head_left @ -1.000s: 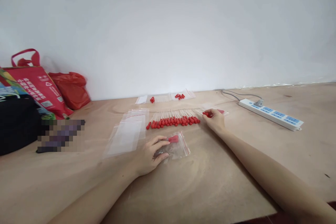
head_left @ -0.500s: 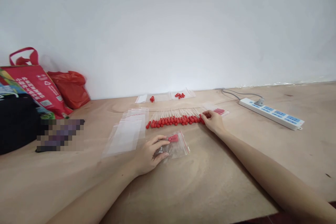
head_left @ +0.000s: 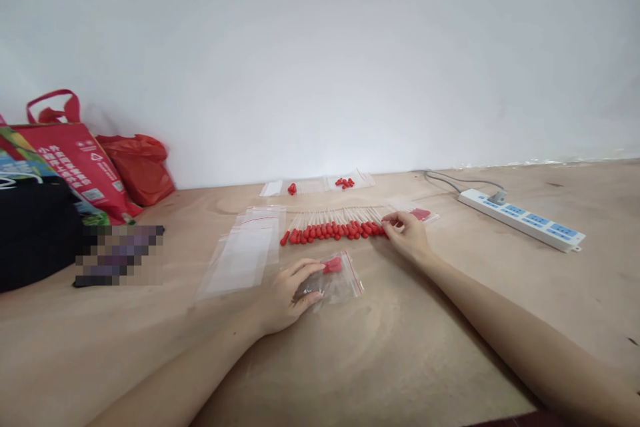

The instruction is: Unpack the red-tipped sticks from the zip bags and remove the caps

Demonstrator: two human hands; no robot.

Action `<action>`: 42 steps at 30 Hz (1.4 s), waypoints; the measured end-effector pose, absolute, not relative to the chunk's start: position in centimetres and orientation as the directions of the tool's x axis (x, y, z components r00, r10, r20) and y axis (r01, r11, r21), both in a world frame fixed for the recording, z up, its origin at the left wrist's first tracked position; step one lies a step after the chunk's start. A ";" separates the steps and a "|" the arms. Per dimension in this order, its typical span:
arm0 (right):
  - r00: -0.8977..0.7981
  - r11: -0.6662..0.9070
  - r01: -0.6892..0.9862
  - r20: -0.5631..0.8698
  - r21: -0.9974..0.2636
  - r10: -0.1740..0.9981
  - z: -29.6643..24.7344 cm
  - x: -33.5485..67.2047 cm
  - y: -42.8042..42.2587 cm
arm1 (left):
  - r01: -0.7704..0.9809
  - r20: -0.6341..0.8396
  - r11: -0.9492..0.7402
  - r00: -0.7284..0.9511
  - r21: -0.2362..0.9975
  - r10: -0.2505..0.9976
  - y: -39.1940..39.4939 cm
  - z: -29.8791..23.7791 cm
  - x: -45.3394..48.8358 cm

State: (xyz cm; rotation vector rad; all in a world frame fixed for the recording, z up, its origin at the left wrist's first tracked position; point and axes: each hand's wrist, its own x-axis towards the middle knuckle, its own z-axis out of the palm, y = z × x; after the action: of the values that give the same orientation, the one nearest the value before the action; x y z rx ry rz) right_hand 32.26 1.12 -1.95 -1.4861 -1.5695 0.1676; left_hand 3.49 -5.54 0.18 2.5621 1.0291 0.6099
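A small clear zip bag (head_left: 350, 285) with red pieces (head_left: 333, 265) inside lies on the table, and the curved fingers and thumb of my left hand (head_left: 295, 290) grip its left side. Just beyond it is a long row of thin white sticks with red bulb-shaped ends (head_left: 327, 232), the red ends facing me. At the row's right end, my right hand (head_left: 407, 233) has its thumb and forefinger closed on one red end. Past that hand rests another clear bag with red contents (head_left: 420, 213).
Flat clear zip bags (head_left: 240, 250) lie left of the row. Further bags with red pieces (head_left: 345, 183) are by the wall. A power strip (head_left: 520, 217) with a plugged cable stands right. Red shopping bag (head_left: 75, 160), red plastic bag (head_left: 137, 167) and black bag (head_left: 37, 233) are left.
The whole scene sits slightly further right in the picture. Both hands keep nearly the same places, the left on the zip bag, the right at the row's end.
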 end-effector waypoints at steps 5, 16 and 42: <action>-0.319 0.546 0.603 0.452 -0.581 0.833 -1.2 29.1 -1.7 | 0.583 0.252 -0.674 0.642 0.453 0.724 -5.5 0.1 3.5; -0.426 0.529 0.592 0.321 -0.608 0.846 -1.7 25.8 -3.2 | 0.522 0.198 -0.705 0.719 0.480 0.666 -5.9 0.6 3.6; -0.647 0.725 0.460 0.366 -0.513 0.669 -0.4 26.3 -4.2 | 0.638 0.048 -0.616 0.676 0.461 0.736 -5.8 0.0 3.1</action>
State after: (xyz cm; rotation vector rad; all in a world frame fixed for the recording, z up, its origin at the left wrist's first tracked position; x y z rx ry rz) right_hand 26.30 -4.19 -0.45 -0.8559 -2.3854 0.5119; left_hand 3.05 -5.80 0.02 2.4808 1.0724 0.3256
